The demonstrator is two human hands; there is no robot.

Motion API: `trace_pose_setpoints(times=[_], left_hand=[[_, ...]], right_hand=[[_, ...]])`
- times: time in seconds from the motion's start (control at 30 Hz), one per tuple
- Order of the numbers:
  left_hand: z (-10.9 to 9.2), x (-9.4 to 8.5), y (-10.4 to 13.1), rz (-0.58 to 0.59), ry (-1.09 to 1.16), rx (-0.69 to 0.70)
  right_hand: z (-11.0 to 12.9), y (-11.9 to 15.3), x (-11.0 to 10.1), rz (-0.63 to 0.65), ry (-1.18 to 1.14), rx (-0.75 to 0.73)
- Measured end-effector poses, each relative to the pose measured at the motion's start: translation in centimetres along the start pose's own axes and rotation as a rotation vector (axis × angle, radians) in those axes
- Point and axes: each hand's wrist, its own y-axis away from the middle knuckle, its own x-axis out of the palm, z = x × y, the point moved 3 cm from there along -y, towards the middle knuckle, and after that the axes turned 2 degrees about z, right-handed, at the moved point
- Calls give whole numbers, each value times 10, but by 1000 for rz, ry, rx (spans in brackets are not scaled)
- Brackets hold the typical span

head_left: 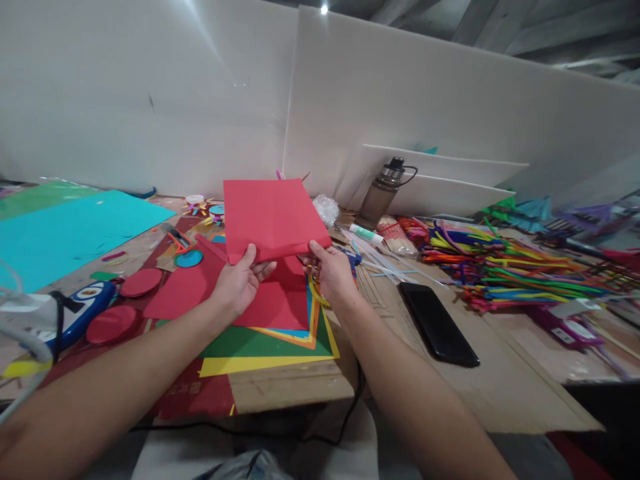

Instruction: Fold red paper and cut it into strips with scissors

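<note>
A sheet of red paper [273, 213] is held up over the work table, its near edge toward me. My left hand [243, 280] pinches the near left part of that edge, thumb on top. At the near right corner my right hand [327, 267] grips the same sheet, thumb above and fingers beneath. Under my hands lies a stack of coloured sheets, with red paper on top and a green sheet [235, 343] and a yellow sheet [270, 365] showing below. Red paper discs [141, 283] lie left of my left hand.
A black phone [439, 325] lies on cardboard [505, 373] at right. Farther right are bundled pipe cleaners [520, 260]. A water bottle [383, 193] stands at the back near a glue stick [367, 233]. An orange cutter [176, 238] and a turquoise sheet [85, 233] lie at left.
</note>
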Motion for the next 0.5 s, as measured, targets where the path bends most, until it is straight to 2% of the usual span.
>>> trace_pose_setpoints(times=[0.17,0.5], left_hand=[[0,1,0,-7,-6,-3],[-3,0,0,-13,-35,13]], right_hand=[[2,1,2,-44,-4,3],[5,0,-1,-28,10,-23]])
